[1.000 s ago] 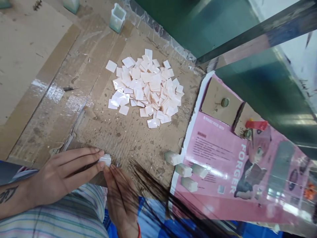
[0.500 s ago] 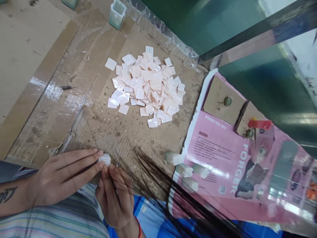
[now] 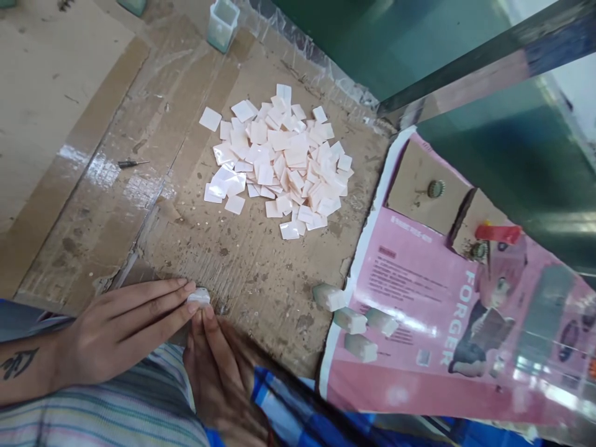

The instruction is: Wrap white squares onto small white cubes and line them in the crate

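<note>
My left hand (image 3: 118,326) lies at the near edge of the cardboard-covered table (image 3: 261,267), fingers stretched together, their tips pressing a small white stack of squares (image 3: 199,297). My right hand (image 3: 218,366) comes up from below, its fingers pinched against the same stack from the near side. A loose pile of white and pale pink square chips (image 3: 279,161) lies farther out on the cardboard. Several finished white stacks (image 3: 354,321) lie to the right, at the edge of a pink printed sheet (image 3: 419,292).
A clear square cup (image 3: 222,23) stands at the far edge. A thin dark tool (image 3: 131,164) lies on the taped cardboard at left. Bottle caps (image 3: 436,188) and a red piece (image 3: 498,233) rest on cardboard scraps at right. A green frame (image 3: 488,136) rises beyond.
My right hand's fingers have straightened slightly against the small stack. The dark hair strands that hung across the lower middle have swung out of view. My left hand has stayed put.
</note>
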